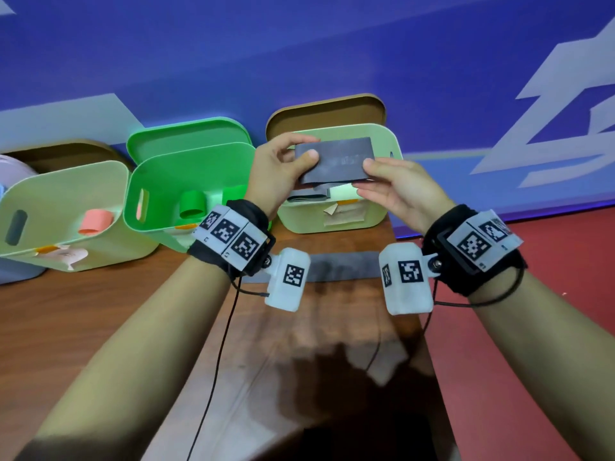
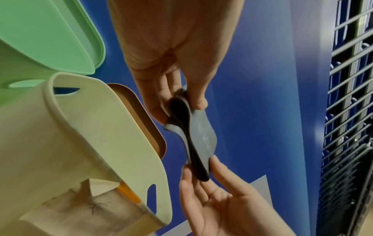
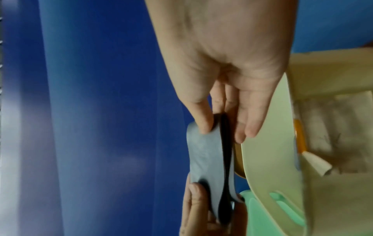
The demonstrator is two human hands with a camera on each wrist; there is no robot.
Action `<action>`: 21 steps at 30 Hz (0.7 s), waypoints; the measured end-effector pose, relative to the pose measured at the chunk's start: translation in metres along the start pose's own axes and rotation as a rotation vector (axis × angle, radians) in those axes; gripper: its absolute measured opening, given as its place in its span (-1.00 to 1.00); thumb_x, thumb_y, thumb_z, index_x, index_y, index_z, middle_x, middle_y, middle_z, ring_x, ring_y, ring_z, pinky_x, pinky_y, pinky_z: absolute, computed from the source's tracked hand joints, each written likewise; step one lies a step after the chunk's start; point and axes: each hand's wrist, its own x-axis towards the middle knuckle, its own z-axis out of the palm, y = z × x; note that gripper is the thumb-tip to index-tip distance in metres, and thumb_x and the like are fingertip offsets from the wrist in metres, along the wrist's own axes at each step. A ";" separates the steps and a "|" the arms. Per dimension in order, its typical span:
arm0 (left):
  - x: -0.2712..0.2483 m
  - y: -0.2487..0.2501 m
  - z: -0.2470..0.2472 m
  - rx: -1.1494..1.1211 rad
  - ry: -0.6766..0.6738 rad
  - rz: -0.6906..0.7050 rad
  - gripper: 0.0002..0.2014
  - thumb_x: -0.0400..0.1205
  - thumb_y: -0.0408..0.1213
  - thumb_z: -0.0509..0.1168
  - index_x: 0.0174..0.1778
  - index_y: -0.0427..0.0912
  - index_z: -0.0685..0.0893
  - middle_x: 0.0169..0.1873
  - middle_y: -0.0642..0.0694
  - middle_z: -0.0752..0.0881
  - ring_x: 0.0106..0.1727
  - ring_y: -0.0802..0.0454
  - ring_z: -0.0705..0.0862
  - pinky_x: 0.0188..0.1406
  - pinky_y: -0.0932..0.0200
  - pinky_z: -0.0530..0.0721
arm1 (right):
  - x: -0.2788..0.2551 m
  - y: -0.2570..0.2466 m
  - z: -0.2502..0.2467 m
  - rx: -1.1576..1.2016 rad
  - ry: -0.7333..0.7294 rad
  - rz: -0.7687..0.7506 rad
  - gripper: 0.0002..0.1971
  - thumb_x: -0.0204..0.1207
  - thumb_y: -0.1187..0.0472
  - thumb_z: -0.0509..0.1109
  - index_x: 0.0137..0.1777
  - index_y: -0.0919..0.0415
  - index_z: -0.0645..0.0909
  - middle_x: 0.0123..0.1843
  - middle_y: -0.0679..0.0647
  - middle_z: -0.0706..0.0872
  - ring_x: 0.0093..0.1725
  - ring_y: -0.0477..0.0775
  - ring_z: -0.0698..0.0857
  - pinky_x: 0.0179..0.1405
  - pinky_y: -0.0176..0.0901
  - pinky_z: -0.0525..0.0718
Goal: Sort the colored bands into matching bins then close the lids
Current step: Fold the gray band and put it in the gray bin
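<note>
Hands meet above the pale green bin point(image 1: 382, 207) at the right end of the row: the left hand point(image 1: 278, 171) pinches one end of a folded grey band point(image 1: 336, 161) between thumb and fingers, and the right hand point(image 1: 396, 188) pinches the other end the same way. From the wrist views the band point(image 2: 201, 137) is doubled over, its dark inner face showing between the layers. Under it, more grey bands point(image 1: 307, 196) lie inside that bin, whose brown lid point(image 1: 326, 113) stands open behind. Another grey band point(image 1: 342, 266) lies flat on the wooden table point(image 1: 100, 314). To the left, the bright green bin point(image 1: 156, 184) holds green bands point(image 1: 192, 204), and the next pale bin point(image 1: 66, 194) holds a pink band point(image 1: 96, 221)
</note>
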 end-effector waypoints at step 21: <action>0.089 0.002 0.050 0.257 -0.281 -0.532 -0.79 0.73 -0.41 0.10 -0.17 -0.09 0.51 -0.33 -0.02 0.54 -0.33 0.10 0.53 -0.20 0.19 0.55 | 0.077 -0.016 -0.038 -0.499 0.327 -0.020 -0.88 0.47 0.36 0.45 -0.20 0.24 0.54 -0.26 0.13 0.65 -0.40 0.01 0.69 -0.35 -0.26 0.73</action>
